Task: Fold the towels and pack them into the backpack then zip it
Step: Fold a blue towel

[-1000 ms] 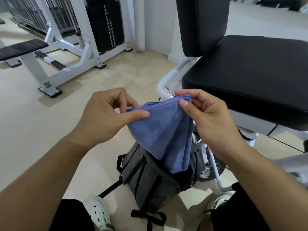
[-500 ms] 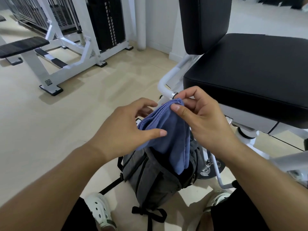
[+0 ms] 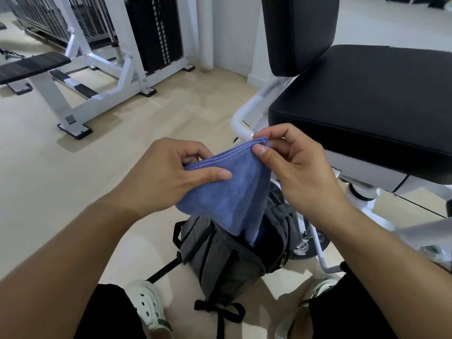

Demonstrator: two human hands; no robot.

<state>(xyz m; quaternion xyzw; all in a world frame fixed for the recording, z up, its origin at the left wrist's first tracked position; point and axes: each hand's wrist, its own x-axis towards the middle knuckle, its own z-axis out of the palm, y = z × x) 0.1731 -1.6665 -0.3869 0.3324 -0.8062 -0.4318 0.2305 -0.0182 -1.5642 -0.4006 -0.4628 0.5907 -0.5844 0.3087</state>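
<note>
A folded blue towel (image 3: 227, 196) hangs between my hands above the floor. My left hand (image 3: 166, 177) pinches its left top corner with thumb over the front. My right hand (image 3: 293, 172) pinches the right top corner by the stitched hem. The towel's lower end dips into the open top of a grey backpack (image 3: 220, 263) that stands upright on the floor between my feet. Something darker blue shows inside the opening beside the towel's tip.
A black padded gym seat (image 3: 367, 99) on a white frame stands close on the right, its backrest upright behind. White weight machines (image 3: 102, 57) and a black bench pad are at the back left. My white clogs (image 3: 146, 307) flank the backpack on the beige floor.
My left hand, which lay flat over the towel half a second ago, now pinches its left corner again, and the top hem is spread wider between both hands.
</note>
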